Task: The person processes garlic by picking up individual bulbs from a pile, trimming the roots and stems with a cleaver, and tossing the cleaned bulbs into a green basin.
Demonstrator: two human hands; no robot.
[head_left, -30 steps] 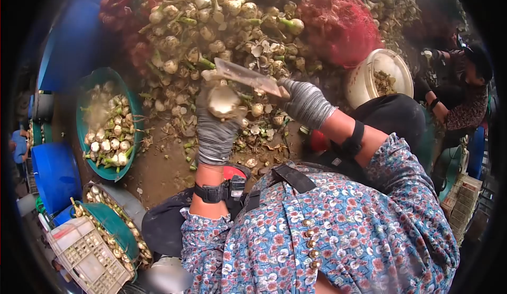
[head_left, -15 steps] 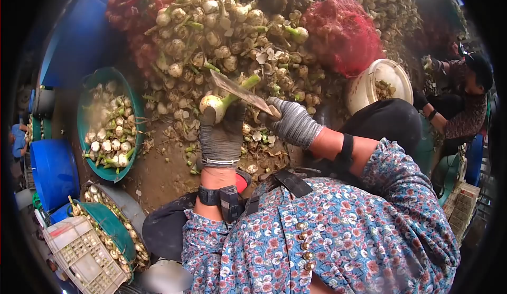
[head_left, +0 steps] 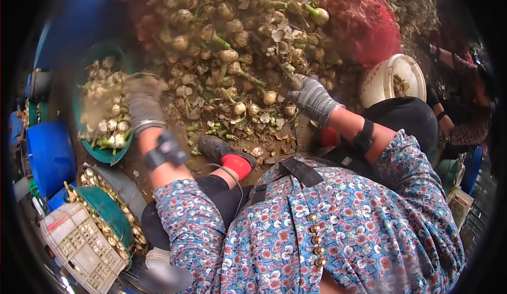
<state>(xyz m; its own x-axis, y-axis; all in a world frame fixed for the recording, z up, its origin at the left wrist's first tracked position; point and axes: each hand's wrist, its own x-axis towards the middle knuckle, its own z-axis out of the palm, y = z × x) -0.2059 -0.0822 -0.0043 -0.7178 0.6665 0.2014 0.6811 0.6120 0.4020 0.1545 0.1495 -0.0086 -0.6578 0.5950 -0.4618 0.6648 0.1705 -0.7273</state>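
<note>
My left hand (head_left: 145,104), in a grey glove, is over the right edge of a green basin (head_left: 104,157) of trimmed garlic bulbs (head_left: 112,122). Motion smears its fingers, so whether they hold a bulb does not show. On the other side, my right hand (head_left: 315,101), gloved too, is closed around a knife (head_left: 289,71). Its blade points up and away, seen nearly edge-on. Beyond both hands spreads a large heap of garlic bulbs (head_left: 227,25) with cut green stems. Stem pieces and peelings (head_left: 222,133) litter the ground before me.
At the right, a white bucket (head_left: 393,83) lies tilted beside a red net sack (head_left: 364,25). A co-worker (head_left: 465,98) sits at the far right. Blue tubs (head_left: 52,159), a white crate (head_left: 84,246) and another green basin (head_left: 108,215) stand on the left.
My left hand has swung left from the knife to the green basin; the bulb it held is no longer distinguishable. My right hand has moved right and slightly up, with the knife turned away.
</note>
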